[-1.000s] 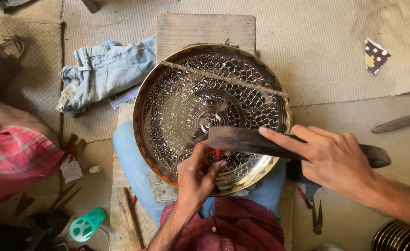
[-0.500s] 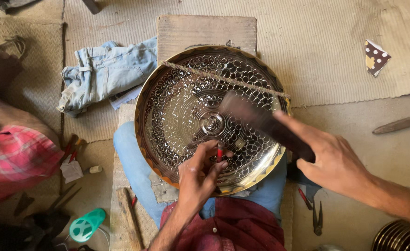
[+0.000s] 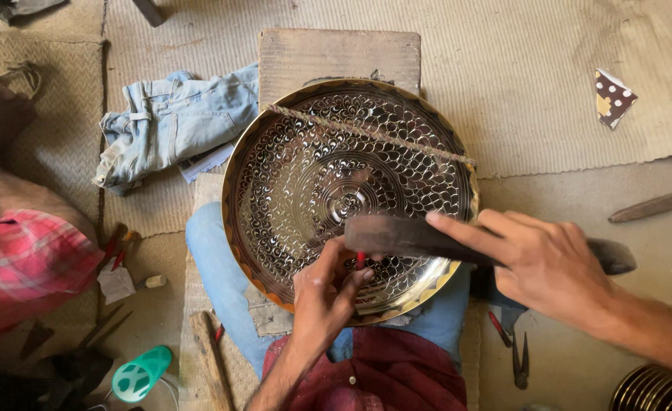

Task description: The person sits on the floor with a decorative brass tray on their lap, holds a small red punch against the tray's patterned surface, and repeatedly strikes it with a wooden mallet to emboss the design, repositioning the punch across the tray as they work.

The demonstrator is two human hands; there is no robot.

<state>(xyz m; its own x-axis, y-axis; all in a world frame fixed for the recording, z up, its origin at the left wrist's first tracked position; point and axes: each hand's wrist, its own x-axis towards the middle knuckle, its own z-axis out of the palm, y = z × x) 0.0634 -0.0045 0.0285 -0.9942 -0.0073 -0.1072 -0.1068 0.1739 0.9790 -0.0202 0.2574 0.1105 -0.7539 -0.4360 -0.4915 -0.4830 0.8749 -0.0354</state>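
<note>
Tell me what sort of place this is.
Probably a floor-level metal craft workshop. A person sits on woven mats with a large patterned brass plate in the lap; the left hand sets a small punch on it, the right hand holds a dark striking block, and pliers lie nearby.

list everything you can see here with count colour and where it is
engraved metal plate: 1, silver with brass rim, centre, on the lap
cord: 1, brown, stretched across the plate's top
wooden block: 1, grey-brown, behind the plate
jeans: 1, pale blue, upper left on the mat
mat: 1, beige, top
patterned scrap: 1, brown and yellow, upper right
checked cloth: 1, red, left edge
green plastic thing: 1, bottom left
pliers: 1, dark, lower right
mallet: 1, dark, over the plate's lower rim
punch: 1, red, mostly hidden
left hand: pinching the punch
right hand: gripping the mallet
</note>
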